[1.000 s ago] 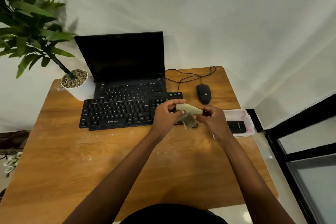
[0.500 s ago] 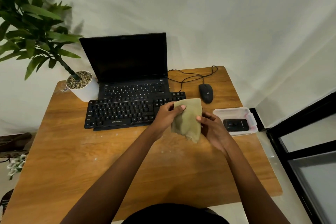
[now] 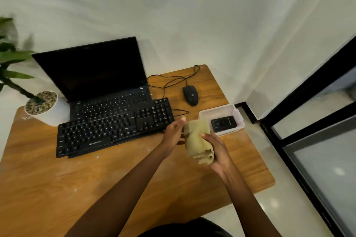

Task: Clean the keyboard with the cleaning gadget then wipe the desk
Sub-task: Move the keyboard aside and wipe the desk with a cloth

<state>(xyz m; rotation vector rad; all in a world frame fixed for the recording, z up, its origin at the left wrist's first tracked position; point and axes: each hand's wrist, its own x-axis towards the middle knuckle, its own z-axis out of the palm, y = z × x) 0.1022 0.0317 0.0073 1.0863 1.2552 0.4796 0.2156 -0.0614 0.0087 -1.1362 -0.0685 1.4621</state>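
**Cloth in hand over the right side of the desk**

Far left, a potted plant [image 3: 41, 106] stands on the back corner of the wooden desk [image 3: 48, 188], with its white pot right next to the laptop [image 3: 96, 75]. The laptop is open and its screen is dark. Just in front of it lies the black keyboard [image 3: 113, 129], overlapping the laptop's front edge and angled slightly across the desk.

Now to the action. The left hand [image 3: 173, 134] hovers at the keyboard's right end with its fingers stretched out straight, laid against the left side of the folded tan cloth [image 3: 198, 140]. The right hand [image 3: 217, 152] has the real grip, with the thumb over the front and the fingers curled round the bunched lower end. The cloth is held up above the desk between keyboard and box.

Behind the hands, a black mouse [image 3: 190, 95] sits near the back edge with its cable looping to the rear. Far right, a clear plastic box [image 3: 217, 108] sits at the desk's edge with the small black gadget [image 3: 223, 123] lying flat inside it, untouched by either hand.
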